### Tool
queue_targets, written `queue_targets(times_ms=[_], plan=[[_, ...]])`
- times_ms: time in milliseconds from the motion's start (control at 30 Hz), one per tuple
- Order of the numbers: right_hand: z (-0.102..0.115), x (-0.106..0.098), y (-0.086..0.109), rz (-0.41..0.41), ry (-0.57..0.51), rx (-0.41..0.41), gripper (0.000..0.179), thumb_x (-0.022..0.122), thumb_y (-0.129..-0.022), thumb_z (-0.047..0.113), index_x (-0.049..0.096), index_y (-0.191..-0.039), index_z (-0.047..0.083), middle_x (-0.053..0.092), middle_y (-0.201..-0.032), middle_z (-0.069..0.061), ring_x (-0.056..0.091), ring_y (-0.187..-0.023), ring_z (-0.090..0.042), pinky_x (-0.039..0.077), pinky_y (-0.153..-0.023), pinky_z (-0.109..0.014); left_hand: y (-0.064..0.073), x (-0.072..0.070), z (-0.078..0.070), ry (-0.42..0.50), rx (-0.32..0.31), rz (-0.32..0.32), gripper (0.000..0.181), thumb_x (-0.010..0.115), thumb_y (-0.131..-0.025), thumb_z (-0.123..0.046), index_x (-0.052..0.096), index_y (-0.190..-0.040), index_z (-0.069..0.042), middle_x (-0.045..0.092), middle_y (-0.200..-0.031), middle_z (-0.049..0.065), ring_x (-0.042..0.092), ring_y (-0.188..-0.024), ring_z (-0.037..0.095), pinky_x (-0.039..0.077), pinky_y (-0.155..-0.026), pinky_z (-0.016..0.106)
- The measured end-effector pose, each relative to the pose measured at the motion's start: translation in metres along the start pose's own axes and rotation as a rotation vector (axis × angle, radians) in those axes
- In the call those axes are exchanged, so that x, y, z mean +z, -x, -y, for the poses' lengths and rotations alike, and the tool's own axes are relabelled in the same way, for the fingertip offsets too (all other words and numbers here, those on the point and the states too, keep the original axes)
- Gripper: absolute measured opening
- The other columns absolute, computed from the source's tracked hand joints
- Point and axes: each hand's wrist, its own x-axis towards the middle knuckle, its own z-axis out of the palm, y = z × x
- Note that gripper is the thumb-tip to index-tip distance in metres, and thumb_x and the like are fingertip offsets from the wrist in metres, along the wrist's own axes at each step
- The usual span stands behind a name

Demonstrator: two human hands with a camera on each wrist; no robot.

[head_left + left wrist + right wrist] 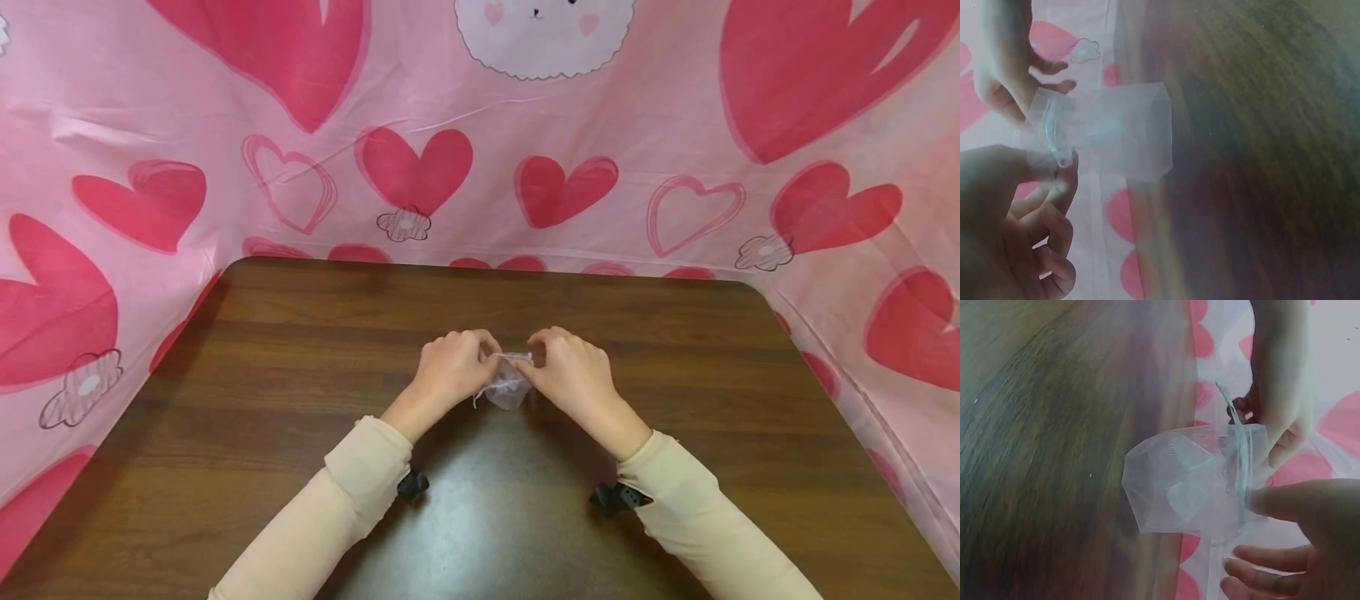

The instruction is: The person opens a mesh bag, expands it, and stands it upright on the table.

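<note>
A small sheer white drawstring pouch point(507, 392) hangs between my two hands over the table, mouth at the top. My left hand point(453, 364) pinches one side of its gathered mouth between thumb and forefinger. On the other side my right hand point(572, 372) pinches the mouth the same way, its other fingers loosely bent in the right wrist view. Through the mesh, pale angular shapes point(1188, 497) show inside the pouch. A whitish drawstring point(1241, 456) runs along the mouth, and its loose end sticks out near the left hand.
The dark wooden table point(300, 350) lies beneath both hands. Behind it and along its sides hangs a pink cloth point(495, 133) printed with hearts. Black wrist devices point(619, 498) sit at the cuffs of the cream sleeves point(360, 475).
</note>
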Motion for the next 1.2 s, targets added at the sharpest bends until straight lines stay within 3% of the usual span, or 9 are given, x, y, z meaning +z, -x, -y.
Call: queue_targets(times_ms=[133, 367, 567, 967, 1200], plan=[[0.001, 0.000, 0.001, 0.074, -0.017, 0.081, 0.036, 0.078, -0.082, 0.044, 0.075, -0.100, 0.013, 0.062, -0.070, 0.006, 0.059, -0.061, -0.017, 0.045, -0.051, -0.038, 0.001, 0.002, 0.001, 0.041, -0.058, -0.018, 0.011, 0.066, -0.092, -0.029, 0.075, -0.094, -0.023, 0.066, -0.073, -0.011, 0.064, -0.068, 0.016, 0.049, -0.062, 0.039], [0.003, -0.002, 0.001, 0.173, -0.074, 0.094, 0.024, 0.079, -0.083, 0.030, 0.075, -0.102, 0.015, 0.064, -0.069, 0.010, 0.057, -0.057, -0.012, 0.042, -0.049, -0.034, 0.003, 0.003, 0.003, 0.059, -0.075, -0.031, 0.010, 0.066, -0.088, -0.028, 0.075, -0.087, -0.023, 0.067, -0.072, -0.011, 0.066, -0.070, 0.021, 0.051, -0.066, 0.045], [-0.001, -0.005, 0.002, 0.148, -0.085, 0.081, 0.012, 0.076, -0.083, 0.021, 0.077, -0.094, 0.018, 0.061, -0.067, 0.009, 0.053, -0.055, -0.013, 0.040, -0.048, -0.034, 0.003, 0.000, 0.008, 0.043, -0.094, -0.016, 0.006, 0.068, -0.085, -0.028, 0.074, -0.085, -0.027, 0.064, -0.070, -0.012, 0.066, -0.073, 0.021, 0.049, -0.068, 0.045], [-0.009, -0.002, 0.004, 0.181, -0.117, 0.136, 0.009, 0.076, -0.084, 0.029, 0.077, -0.088, 0.021, 0.066, -0.072, 0.011, 0.059, -0.063, -0.011, 0.043, -0.053, -0.035, 0.003, -0.005, 0.008, 0.068, -0.104, 0.052, 0.003, 0.074, -0.085, -0.029, 0.075, -0.087, -0.026, 0.067, -0.075, -0.014, 0.065, -0.075, 0.014, 0.049, -0.070, 0.042], [-0.017, 0.002, 0.005, 0.056, -0.142, 0.108, 0.014, 0.077, -0.085, 0.033, 0.078, -0.090, 0.020, 0.067, -0.072, 0.009, 0.060, -0.063, -0.011, 0.044, -0.052, -0.035, 0.001, 0.001, 0.006, 0.069, -0.076, -0.026, 0.007, 0.072, -0.087, -0.029, 0.076, -0.091, -0.026, 0.068, -0.078, -0.012, 0.065, -0.076, 0.017, 0.049, -0.068, 0.042]])
